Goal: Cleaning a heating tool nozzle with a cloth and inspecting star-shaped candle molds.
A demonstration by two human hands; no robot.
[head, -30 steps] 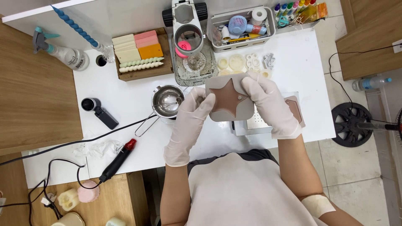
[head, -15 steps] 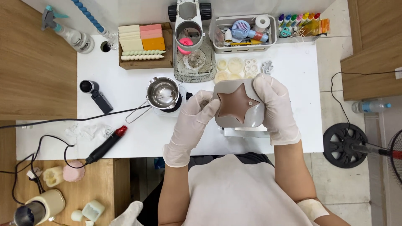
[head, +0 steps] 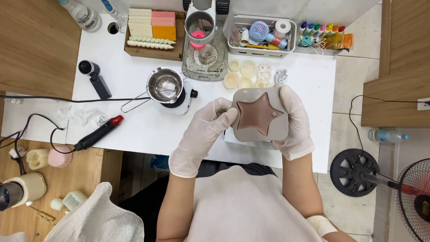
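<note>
Fingers (head: 224, 112) of the gloved left hand (head: 204, 132) are curled against the left edge of a grey square mould (head: 260, 114), and the gloved right hand (head: 295, 121) is wrapped around its right edge, so the mould is grasped from both sides and held above the near edge of a white table (head: 139, 127). A brown star (head: 259, 116) is seen filling the mould's middle, face up. With the mould taken as the landmark, the rest is laid out as follows. Far to its left, on a lower wooden surface, pale candles (head: 47, 157) are seen. Left of the mould, a black tool with a red tip (head: 98, 133) is lying on the table with its cable trailing away, and farther back on that side a black gadget (head: 93, 77) is set down. Just left of the mould, a steel pot (head: 164, 85) is standing on a small hotplate, its wire handle pointing away from the mould. Behind that, a wooden tray (head: 150, 28) of cream, pink and orange blocks is placed. Directly behind the mould, small cream castings (head: 244, 74) are scattered, with a grey machine (head: 206, 45) beyond them. Behind and slightly right, a clear bin (head: 262, 36) of oddments is kept, and next to it a row of coloured bottles (head: 320, 35). Far to the right, on the floor, a black fan base (head: 354, 172) is seen.
</note>
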